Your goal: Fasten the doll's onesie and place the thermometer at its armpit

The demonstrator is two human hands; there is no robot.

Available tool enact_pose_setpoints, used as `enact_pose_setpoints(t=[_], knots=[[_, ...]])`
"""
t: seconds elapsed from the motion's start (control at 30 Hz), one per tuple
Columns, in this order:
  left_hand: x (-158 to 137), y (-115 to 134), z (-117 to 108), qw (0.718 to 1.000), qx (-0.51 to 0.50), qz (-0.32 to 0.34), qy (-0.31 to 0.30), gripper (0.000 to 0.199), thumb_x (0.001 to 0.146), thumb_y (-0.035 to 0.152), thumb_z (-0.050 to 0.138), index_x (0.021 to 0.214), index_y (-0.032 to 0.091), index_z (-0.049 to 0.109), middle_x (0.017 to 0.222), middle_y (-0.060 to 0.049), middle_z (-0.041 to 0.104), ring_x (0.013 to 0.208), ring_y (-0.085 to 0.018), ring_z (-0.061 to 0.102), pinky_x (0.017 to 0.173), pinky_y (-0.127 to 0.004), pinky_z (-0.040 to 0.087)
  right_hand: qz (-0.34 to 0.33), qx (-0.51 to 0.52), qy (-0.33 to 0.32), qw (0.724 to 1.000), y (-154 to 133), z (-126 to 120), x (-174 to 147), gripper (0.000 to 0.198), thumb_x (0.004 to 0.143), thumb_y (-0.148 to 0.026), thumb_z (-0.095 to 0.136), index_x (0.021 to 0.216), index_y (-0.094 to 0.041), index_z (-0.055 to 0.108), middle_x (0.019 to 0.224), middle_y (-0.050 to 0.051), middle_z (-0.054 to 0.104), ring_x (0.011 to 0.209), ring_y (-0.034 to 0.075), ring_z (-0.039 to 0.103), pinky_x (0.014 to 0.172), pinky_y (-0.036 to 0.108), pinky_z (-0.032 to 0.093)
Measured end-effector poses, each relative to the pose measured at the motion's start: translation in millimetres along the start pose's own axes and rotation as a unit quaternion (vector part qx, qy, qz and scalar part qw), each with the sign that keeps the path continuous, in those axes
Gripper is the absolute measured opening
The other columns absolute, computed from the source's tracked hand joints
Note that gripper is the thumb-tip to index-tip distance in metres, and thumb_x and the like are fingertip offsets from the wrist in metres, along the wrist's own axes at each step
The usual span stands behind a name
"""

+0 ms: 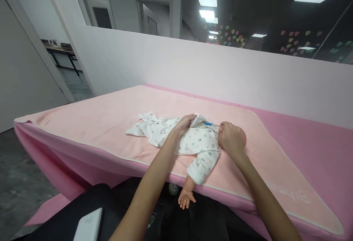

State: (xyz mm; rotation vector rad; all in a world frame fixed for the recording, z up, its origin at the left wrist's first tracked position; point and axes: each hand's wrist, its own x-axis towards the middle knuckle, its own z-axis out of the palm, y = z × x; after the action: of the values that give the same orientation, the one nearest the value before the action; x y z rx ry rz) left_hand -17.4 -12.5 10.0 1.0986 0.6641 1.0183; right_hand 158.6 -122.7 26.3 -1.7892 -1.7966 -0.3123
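Note:
A baby doll (pixel 244 138) lies on the pink blanket with its head to the right. It wears a white printed romper (pixel 200 143), and one arm hangs over the near edge. My left hand (pixel 186 124) is closed on the romper's front edge and holds that flap raised at the chest. Beside the doll's head, my right hand (pixel 230 136) pinches the end of a thin blue-and-pale stick (pixel 208 124), which looks like a thermometer. Its blue part lies at the raised opening of the romper. The doll's face is largely hidden behind my right hand.
The peach-pink blanket (pixel 110 123) covers a bed or table, over a darker pink cloth (pixel 317 138). Its near edge runs along my lap. Behind stands a white half wall (pixel 220 71) with glass above. A flat white device (pixel 88 226) lies at lower left.

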Motion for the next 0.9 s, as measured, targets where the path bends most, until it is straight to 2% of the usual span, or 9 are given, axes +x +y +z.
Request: enact_pose_setpoints(t=[0.07, 0.17, 0.27, 0.37, 0.43, 0.57, 0.63, 0.77, 0.9], knots=[[-3.1, 1.5, 0.4, 0.978, 0.187, 0.085, 0.03, 0.015, 0.073, 0.029, 0.057, 0.08, 0.016, 0.061, 0.078, -0.004, 0.062, 0.074, -0.017, 0.055, 0.068, -0.026, 0.04, -0.016, -0.047, -0.009, 0.999, -1.2, 6.0, 8.7, 0.028, 0.085, -0.013, 0.027, 0.095, -0.017, 0.054, 0.085, 0.008, 0.062, 0.081, 0.02, 0.053, 0.071, 0.031, 0.027], [-3.7, 2.7, 5.0, 0.863, 0.445, 0.202, 0.127, 0.021, 0.083, 0.027, 0.042, 0.088, 0.018, 0.06, 0.089, -0.006, 0.063, 0.084, -0.019, 0.055, 0.074, -0.028, 0.039, -0.029, -0.081, -0.026, 0.996, -2.2, 10.8, 14.5, 0.029, 0.086, -0.011, 0.027, 0.094, -0.018, 0.054, 0.085, 0.008, 0.062, 0.08, 0.02, 0.052, 0.07, 0.031, 0.025], [3.6, 6.8, 16.0, 0.764, 0.586, 0.223, 0.155, 0.026, 0.087, 0.024, 0.033, 0.099, 0.019, 0.055, 0.091, -0.009, 0.063, 0.083, -0.021, 0.056, 0.07, -0.029, 0.038, -0.041, -0.095, -0.029, 0.994, -2.6, 11.6, 16.9, 0.028, 0.087, -0.013, 0.028, 0.093, -0.018, 0.055, 0.082, 0.008, 0.063, 0.077, 0.021, 0.052, 0.07, 0.032, 0.024], [17.1, 17.4, 27.2, 0.676, 0.691, 0.221, 0.132, 0.026, 0.086, 0.018, 0.035, 0.106, 0.017, 0.051, 0.084, -0.012, 0.063, 0.075, -0.023, 0.058, 0.064, -0.03, 0.037, -0.047, -0.1, -0.022, 0.994, -2.9, 10.5, 18.3, 0.027, 0.088, -0.015, 0.028, 0.094, -0.018, 0.054, 0.079, 0.008, 0.063, 0.077, 0.021, 0.051, 0.071, 0.032, 0.024], [27.2, 27.0, 30.6, 0.619, 0.742, 0.241, 0.093, 0.026, 0.083, 0.013, 0.036, 0.104, 0.016, 0.051, 0.079, -0.012, 0.062, 0.072, -0.023, 0.058, 0.063, -0.03, 0.036, -0.045, -0.102, -0.02, 0.994, -4.0, 8.8, 19.9, 0.026, 0.089, -0.017, 0.028, 0.096, -0.018, 0.053, 0.078, 0.008, 0.062, 0.077, 0.021, 0.051, 0.072, 0.033, 0.025], [43.5, 45.4, 26.5, 0.537, 0.788, 0.299, -0.021, 0.031, 0.079, 0.006, 0.033, 0.099, 0.015, 0.055, 0.061, -0.009, 0.056, 0.063, -0.019, 0.055, 0.063, -0.031, 0.036, -0.038, -0.103, -0.041, 0.993, -9.2, 4.6, 30.8, 0.023, 0.089, -0.018, 0.031, 0.102, -0.015, 0.049, 0.077, 0.008, 0.062, 0.077, 0.021, 0.053, 0.076, 0.033, 0.027], [48.2, 51.6, 22.7, 0.518, 0.789, 0.323, -0.065, 0.033, 0.077, 0.005, 0.032, 0.097, 0.015, 0.057, 0.055, -0.007, 0.052, 0.057, -0.017, 0.052, 0.062, -0.032, 0.035, -0.022, -0.084, -0.074, 0.993, -11.0, 5.3, 41.9, 0.022, 0.088, -0.018, 0.034, 0.105, -0.013, 0.047, 0.075, 0.007, 0.062, 0.074, 0.02, 0.055, 0.077, 0.033, 0.028], [50.6, 56.2, 20.2, 0.532, 0.759, 0.356, -0.115, 0.035, 0.076, 0.008, 0.032, 0.097, 0.017, 0.058, 0.053, -0.005, 0.049, 0.05, -0.014, 0.044, 0.06, -0.032, 0.034, 0.058, 0.013, -0.153, 0.986, -9.4, 20.2, 69.9, 0.022, 0.08, -0.022, 0.051, 0.098, -0.01, 0.05, 0.081, 0.01, 0.063, 0.075, 0.019, 0.057, 0.07, 0.028, 0.033], [46.4, 55.7, 23.6, 0.535, 0.753, 0.353, -0.15, 0.03, 0.079, 0.014, 0.033, 0.094, 0.019, 0.059, 0.057, -0.006, 0.05, 0.051, -0.013, 0.042, 0.059, -0.03, 0.032, 0.083, 0.126, -0.139, 0.979, -10.3, 41.4, 89.9, 0.019, 0.078, -0.03, 0.055, 0.082, -0.012, 0.058, 0.076, 0.009, 0.063, 0.078, 0.019, 0.058, 0.066, 0.027, 0.034]])
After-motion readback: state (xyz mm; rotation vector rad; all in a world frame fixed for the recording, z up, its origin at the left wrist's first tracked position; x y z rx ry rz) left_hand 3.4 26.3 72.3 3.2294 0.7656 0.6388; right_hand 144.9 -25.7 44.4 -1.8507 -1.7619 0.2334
